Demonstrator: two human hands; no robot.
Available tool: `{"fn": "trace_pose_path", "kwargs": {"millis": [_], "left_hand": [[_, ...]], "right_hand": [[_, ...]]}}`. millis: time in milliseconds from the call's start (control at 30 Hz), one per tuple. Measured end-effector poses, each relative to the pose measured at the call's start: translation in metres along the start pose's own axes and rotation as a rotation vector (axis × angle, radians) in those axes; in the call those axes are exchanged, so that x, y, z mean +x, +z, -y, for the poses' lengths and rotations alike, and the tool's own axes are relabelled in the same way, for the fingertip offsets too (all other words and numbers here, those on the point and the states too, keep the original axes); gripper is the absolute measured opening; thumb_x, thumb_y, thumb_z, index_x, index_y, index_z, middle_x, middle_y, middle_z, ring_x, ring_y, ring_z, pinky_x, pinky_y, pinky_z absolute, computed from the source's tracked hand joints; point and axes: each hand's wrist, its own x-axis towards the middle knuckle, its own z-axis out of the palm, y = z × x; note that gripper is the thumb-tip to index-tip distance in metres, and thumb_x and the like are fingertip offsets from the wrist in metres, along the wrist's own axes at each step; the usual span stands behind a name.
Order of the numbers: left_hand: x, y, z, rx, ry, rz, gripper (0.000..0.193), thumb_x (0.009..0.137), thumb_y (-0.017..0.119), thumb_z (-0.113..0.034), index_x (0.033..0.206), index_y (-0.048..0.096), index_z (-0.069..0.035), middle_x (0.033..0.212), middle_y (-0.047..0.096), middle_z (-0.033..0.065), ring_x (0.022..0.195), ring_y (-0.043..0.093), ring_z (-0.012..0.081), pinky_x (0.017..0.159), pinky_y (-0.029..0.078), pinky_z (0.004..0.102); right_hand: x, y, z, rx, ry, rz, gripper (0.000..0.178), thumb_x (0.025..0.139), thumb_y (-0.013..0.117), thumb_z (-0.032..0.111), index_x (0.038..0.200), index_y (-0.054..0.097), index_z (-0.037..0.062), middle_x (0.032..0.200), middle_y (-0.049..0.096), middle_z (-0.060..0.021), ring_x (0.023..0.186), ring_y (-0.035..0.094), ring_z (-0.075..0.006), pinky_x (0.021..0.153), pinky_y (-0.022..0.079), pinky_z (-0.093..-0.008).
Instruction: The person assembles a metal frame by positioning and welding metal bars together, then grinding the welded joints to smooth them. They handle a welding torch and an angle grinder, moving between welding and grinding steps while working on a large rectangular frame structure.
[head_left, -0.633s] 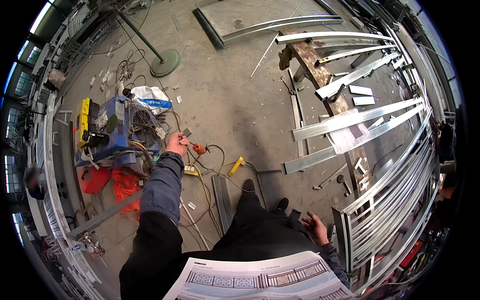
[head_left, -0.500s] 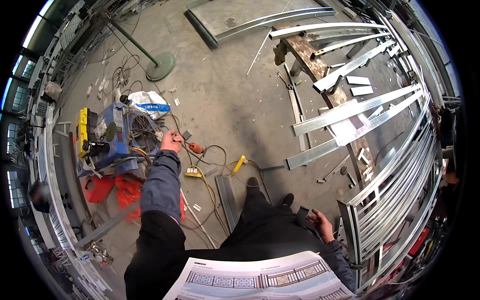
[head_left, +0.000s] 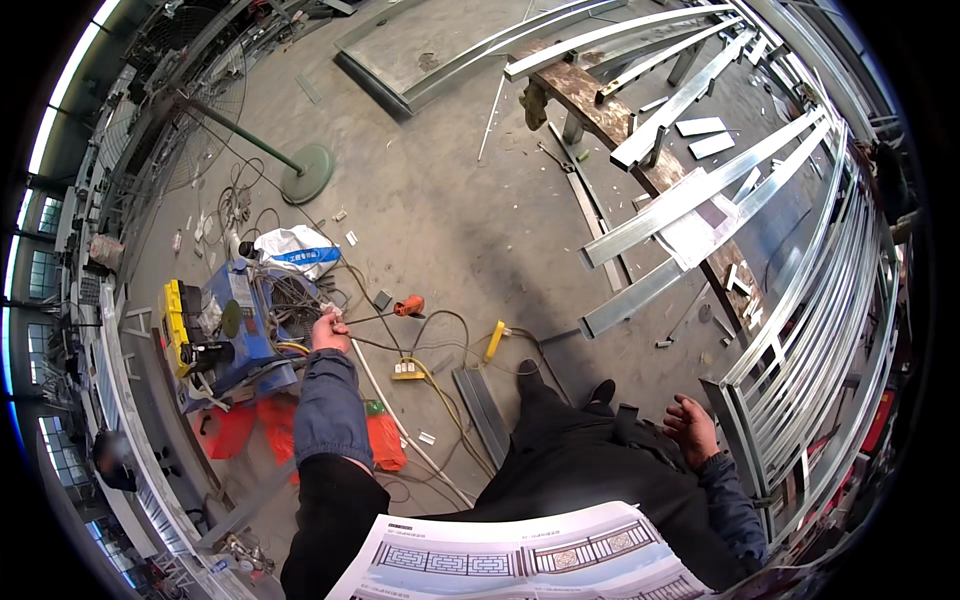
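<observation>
My left hand [head_left: 330, 332] reaches down at the right side of a blue machine [head_left: 228, 325] with coiled cables on top. Its fingers are closed, apparently on a dark cable [head_left: 372, 319] that runs off to the right; a pale piece by the fingertips is too small to name. An orange connector [head_left: 409, 306] lies on the floor to the right of this hand. My right hand [head_left: 692, 430] hangs beside my right leg with nothing in it, fingers loosely bent and apart, close to a metal railing frame [head_left: 735, 425].
A printed sheet with railing pictures [head_left: 520, 550] covers the bottom edge. A yellow power strip [head_left: 408, 375], a white hose [head_left: 405, 425] and loose cables lie near my feet. Metal tubes [head_left: 660, 215] rest across a bench [head_left: 590, 105] at right. A round green stand base [head_left: 307, 174] stands farther off.
My left hand sits lower in the picture, slightly left, still closed beside the machine. My right hand has moved right and up, away from my body. The whole view has shifted and turned somewhat.
</observation>
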Motion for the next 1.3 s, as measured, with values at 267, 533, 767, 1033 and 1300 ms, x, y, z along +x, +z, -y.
{"fn": "trace_pose_path", "kwargs": {"millis": [267,533,767,1033,1300], "left_hand": [[0.014,-0.007,0.013,0.065,0.076,-0.007,0.035,0.099,0.057,0.002,0.116,0.069,-0.027,0.097,0.066,0.0043,0.061,0.046,0.0118,0.051,0.04,0.0249],[0.034,-0.008,0.044,0.068,0.077,-0.045,0.047,0.097,0.053,0.004,0.128,0.066,-0.03,0.112,0.063,0.0126,0.059,0.041,0.0115,0.055,0.041,0.0263],[0.052,-0.051,0.056,0.228,0.113,-0.112,0.05,0.089,0.057,0.004,0.129,0.063,-0.024,0.07,0.049,-0.0043,0.052,0.042,0.01,0.057,0.043,0.029],[0.013,-0.083,0.122,1.327,0.215,-0.182,0.04,0.083,0.069,-0.003,0.123,0.071,0.0,0.107,0.068,0.0142,0.096,0.065,0.0258,0.089,0.053,0.0416],[-0.12,-0.016,0.25,1.338,0.09,0.52,0.039,0.092,0.071,-0.006,0.129,0.067,0.006,0.123,0.071,0.0137,0.112,0.066,0.0236,0.099,0.052,0.035]], "right_hand": [[-0.004,-0.007,-0.006,-0.112,-0.019,-0.051,0.044,0.106,0.062,0.031,0.143,0.057,0.0067,0.106,0.069,-0.0085,0.085,0.068,-0.018,0.071,0.055,-0.0334],[-0.015,-0.001,0.011,-0.094,-0.092,-0.076,0.044,0.107,0.062,0.031,0.143,0.059,0.007,0.109,0.068,-0.0071,0.088,0.069,-0.0177,0.074,0.058,-0.0338],[-0.016,0.004,0.009,-0.103,-0.116,-0.049,0.042,0.106,0.063,0.028,0.142,0.059,0.0059,0.109,0.069,-0.0083,0.088,0.069,-0.0175,0.073,0.059,-0.0326],[-0.068,0.018,0.047,-0.125,-0.358,-0.034,0.045,0.106,0.064,0.025,0.144,0.059,0.003,0.117,0.07,-0.0102,0.096,0.071,-0.0177,0.081,0.061,-0.0324],[-0.323,0.038,0.195,-0.237,-1.549,0.507,0.045,0.105,0.059,0.02,0.148,0.052,0.0095,0.117,0.066,-0.0161,0.1,0.07,-0.0293,0.081,0.066,-0.0447]]}}
